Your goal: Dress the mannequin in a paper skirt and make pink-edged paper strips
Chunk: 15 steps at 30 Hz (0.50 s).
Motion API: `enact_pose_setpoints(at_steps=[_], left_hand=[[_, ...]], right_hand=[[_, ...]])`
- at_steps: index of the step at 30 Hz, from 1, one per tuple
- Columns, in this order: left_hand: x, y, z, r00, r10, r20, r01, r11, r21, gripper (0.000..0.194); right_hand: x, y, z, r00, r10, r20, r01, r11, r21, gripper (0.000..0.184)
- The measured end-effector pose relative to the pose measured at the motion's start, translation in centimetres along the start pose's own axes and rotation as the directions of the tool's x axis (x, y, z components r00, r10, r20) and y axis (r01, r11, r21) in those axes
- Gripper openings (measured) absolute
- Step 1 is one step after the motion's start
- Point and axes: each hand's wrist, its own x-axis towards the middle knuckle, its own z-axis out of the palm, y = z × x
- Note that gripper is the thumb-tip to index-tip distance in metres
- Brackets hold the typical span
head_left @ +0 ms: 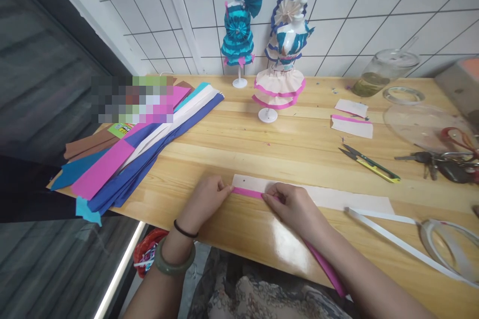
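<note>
A long cream paper strip (337,198) lies flat near the table's front edge. A narrow pink strip (247,192) runs along its near edge and trails off the table under my right forearm. My left hand (205,201) has its fingers curled, with the fingertips pressing the pink strip's left end onto the cream paper. A short way to the right, my right hand (295,207) presses the same pink strip down with bent fingers.
Folded crepe paper sheets (149,144) lie at the left. Two small mannequins in paper dresses, teal (238,35) and cream-pink (279,87), stand by the wall. Small snips (368,163), cut paper pieces (352,127), keys (445,162), a glass jar (381,72) and a tape roll (449,249) are at the right.
</note>
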Motion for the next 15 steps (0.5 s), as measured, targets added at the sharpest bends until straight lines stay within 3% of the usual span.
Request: enact_pose_setpoints(at_steps=[4, 7, 10, 13, 15], left_hand=[[-0.4, 0.1, 0.1, 1.0, -0.013, -0.028, 0.014, 0.999, 0.032, 0.026], [-1.2, 0.9, 0.9, 0.989, 0.002, -0.15, 0.021, 0.988, 0.155, 0.019], [-2.4, 1.9, 2.5, 0.939, 0.197, -0.281, -0.098, 0.939, 0.33, 0.015], [-3.5, 2.6, 4.6, 0.844, 0.458, -0.28, -0.342, 0.861, 0.377, 0.019], [-4.0, 2.9, 5.7, 0.783, 0.552, -0.285, -0.442, 0.818, 0.369, 0.023]], right_hand=[[0.0, -0.1, -0.1, 1.0, 0.005, -0.001, -0.005, 1.0, 0.003, 0.019], [0.0, -0.2, -0.1, 1.0, 0.022, 0.007, -0.022, 1.0, -0.006, 0.018], [0.0, -0.2, 0.0, 1.0, 0.028, 0.004, -0.028, 0.999, -0.016, 0.018], [0.1, 0.1, 0.2, 1.0, 0.013, -0.006, -0.013, 1.0, -0.008, 0.019], [0.2, 0.2, 0.3, 1.0, 0.0, -0.014, 0.0, 1.0, -0.001, 0.019]])
